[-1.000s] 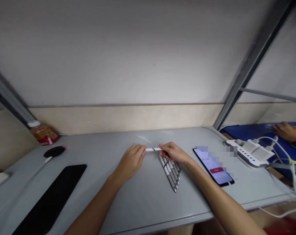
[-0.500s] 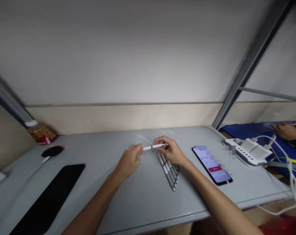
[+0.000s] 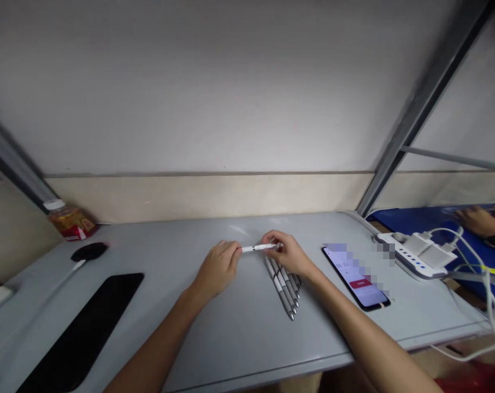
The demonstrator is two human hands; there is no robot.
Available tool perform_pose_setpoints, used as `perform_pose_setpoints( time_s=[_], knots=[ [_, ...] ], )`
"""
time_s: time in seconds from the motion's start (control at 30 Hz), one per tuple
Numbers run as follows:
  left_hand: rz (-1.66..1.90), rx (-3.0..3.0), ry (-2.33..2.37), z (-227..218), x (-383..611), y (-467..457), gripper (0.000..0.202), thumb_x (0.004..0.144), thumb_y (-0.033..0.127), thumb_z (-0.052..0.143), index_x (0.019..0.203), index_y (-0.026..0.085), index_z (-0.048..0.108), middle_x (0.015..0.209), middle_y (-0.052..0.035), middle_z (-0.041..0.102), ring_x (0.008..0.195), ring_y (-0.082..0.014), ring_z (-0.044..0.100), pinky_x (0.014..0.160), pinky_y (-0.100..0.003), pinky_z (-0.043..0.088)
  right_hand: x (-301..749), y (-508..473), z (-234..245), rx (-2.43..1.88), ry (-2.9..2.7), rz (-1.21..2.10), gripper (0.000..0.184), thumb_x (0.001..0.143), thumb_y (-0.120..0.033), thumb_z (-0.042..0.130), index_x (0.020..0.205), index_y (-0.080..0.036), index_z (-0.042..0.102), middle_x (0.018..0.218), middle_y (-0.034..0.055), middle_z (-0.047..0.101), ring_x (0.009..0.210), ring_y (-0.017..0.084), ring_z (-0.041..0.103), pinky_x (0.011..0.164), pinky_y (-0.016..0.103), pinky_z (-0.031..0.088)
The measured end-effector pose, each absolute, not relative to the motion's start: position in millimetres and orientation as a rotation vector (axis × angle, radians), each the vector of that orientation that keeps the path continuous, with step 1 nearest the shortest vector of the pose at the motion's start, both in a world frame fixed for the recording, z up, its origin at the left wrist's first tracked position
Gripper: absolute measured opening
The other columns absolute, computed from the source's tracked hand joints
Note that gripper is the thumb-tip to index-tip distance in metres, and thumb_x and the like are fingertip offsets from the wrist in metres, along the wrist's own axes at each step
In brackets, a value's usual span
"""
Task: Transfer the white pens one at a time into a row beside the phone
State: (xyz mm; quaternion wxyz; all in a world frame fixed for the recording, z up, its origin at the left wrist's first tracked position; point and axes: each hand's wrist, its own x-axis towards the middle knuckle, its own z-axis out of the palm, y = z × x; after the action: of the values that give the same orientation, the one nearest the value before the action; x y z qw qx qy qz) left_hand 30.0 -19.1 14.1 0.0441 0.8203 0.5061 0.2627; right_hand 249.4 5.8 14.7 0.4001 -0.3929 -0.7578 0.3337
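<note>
A white pen [image 3: 251, 248] with a dark band lies level between my two hands, above the grey desk. My left hand [image 3: 222, 263] is closed around its left end, which the fingers hide. At the other end, the thumb and fingers of my right hand [image 3: 285, 252] pinch the pen near its tip. Below my right hand, several grey and white pens [image 3: 283, 286] rest side by side on the desk, their silver tips pointing toward me. The hand covers their far ends in part.
A lit phone [image 3: 356, 278] lies right of the pens, near a white power strip [image 3: 411, 256] with plugs and cables. On the left are a black flat slab [image 3: 83, 327], a black oval charger [image 3: 89, 251] and a bottle [image 3: 70, 221]. Another person's hand [image 3: 481, 221] is at far right.
My right hand has closed in on the pen's right end, its fingers now gripping further along the barrel. My left hand stays nearly in place. The camera view has shifted very slightly.
</note>
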Motion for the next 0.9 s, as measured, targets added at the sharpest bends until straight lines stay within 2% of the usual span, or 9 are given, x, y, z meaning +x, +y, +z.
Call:
perform_pose_setpoints(
  time_s=[0.07,0.1,0.17,0.23,0.3,0.4,0.53,0.73,0.9],
  knots=[
    [0.799,2.505,1.547,14.5,30.4,-19.8,0.03,0.097,0.031,0.029,0.085,0.02,0.053,0.079,-0.0022,0.057,0.081,-0.0184,0.051,0.073,-0.03,0.039,249.7,6.0,15.3,-0.988,-1.875,0.809,0.028,0.077,-0.031,0.065,0.101,-0.019,0.061,0.094,0.0034,0.063,0.08,0.016,0.056,0.067,0.025,0.043],
    [0.801,2.502,1.546,14.6,30.5,-20.1,0.028,0.097,0.031,0.03,0.086,0.02,0.054,0.08,-0.0024,0.058,0.082,-0.0185,0.051,0.073,-0.03,0.039,250.0,6.1,15.5,-1.004,-1.884,0.826,0.027,0.078,-0.032,0.063,0.101,-0.019,0.061,0.09,0.003,0.063,0.077,0.015,0.056,0.066,0.025,0.043],
    [0.793,2.507,1.54,14.2,30.3,-20.5,0.026,0.096,0.032,0.032,0.09,0.02,0.054,0.083,-0.0029,0.059,0.083,-0.0188,0.051,0.074,-0.031,0.039,250.7,6.6,15.5,-1.042,-1.937,0.863,0.022,0.085,-0.035,0.055,0.092,-0.017,0.065,0.074,0.0011,0.061,0.066,0.014,0.054,0.062,0.025,0.041],
    [0.769,2.513,1.532,13.5,29.8,-20.5,0.025,0.096,0.032,0.032,0.093,0.02,0.054,0.084,-0.0031,0.059,0.083,-0.0189,0.052,0.074,-0.031,0.04,251.1,7.1,15.0,-1.036,-1.984,0.836,0.02,0.087,-0.031,0.052,0.084,-0.017,0.066,0.07,0.0008,0.06,0.066,0.014,0.054,0.062,0.025,0.041],
    [0.749,2.507,1.531,12.4,29.1,-20.0,0.024,0.096,0.032,0.033,0.098,0.021,0.054,0.086,-0.0029,0.059,0.083,-0.0188,0.052,0.074,-0.031,0.04,251.3,7.2,14.5,-1.003,-1.969,0.778,0.013,0.081,-0.026,0.06,0.089,-0.017,0.065,0.081,0.002,0.063,0.073,0.014,0.056,0.065,0.024,0.042],
    [0.748,2.496,1.534,10.6,28.0,-18.6,0.023,0.096,0.033,0.033,0.103,0.022,0.051,0.088,-0.0029,0.059,0.083,-0.0187,0.054,0.076,-0.031,0.04,251.2,6.7,14.3,-0.993,-1.962,0.781,0.026,0.08,-0.028,0.064,0.104,-0.018,0.063,0.09,0.0034,0.066,0.076,0.015,0.058,0.067,0.024,0.043],
    [0.726,2.504,1.527,8.2,27.1,-16.3,0.023,0.097,0.034,0.032,0.096,0.021,0.051,0.085,-0.0022,0.058,0.08,-0.0178,0.053,0.073,-0.03,0.04,251.7,6.5,14.2,-0.975,-2.104,0.66,0.015,0.087,-0.025,0.056,0.094,-0.019,0.067,0.085,0.0028,0.068,0.073,0.014,0.058,0.068,0.025,0.042],
    [0.795,2.479,1.498,6.0,25.6,-15.2,0.032,0.098,0.031,0.026,0.082,0.02,0.052,0.079,-0.0013,0.057,0.076,-0.0163,0.052,0.071,-0.029,0.041,255.3,10.5,12.2,-0.987,-2.129,0.395,0.014,0.08,-0.01,0.061,0.089,-0.019,0.066,0.084,0.0031,0.067,0.076,0.015,0.058,0.069,0.025,0.041],
    [0.864,2.456,1.467,8.6,23.2,-15.5,0.03,0.097,0.03,0.03,0.105,0.023,0.057,0.092,-0.0029,0.062,0.087,-0.0176,0.056,0.08,-0.033,0.043,263.2,17.6,9.3,-1.099,-2.103,0.267,0.018,0.077,-0.007,0.062,0.089,-0.02,0.066,0.085,0.004,0.068,0.078,0.017,0.058,0.071,0.027,0.042]
  ],
)
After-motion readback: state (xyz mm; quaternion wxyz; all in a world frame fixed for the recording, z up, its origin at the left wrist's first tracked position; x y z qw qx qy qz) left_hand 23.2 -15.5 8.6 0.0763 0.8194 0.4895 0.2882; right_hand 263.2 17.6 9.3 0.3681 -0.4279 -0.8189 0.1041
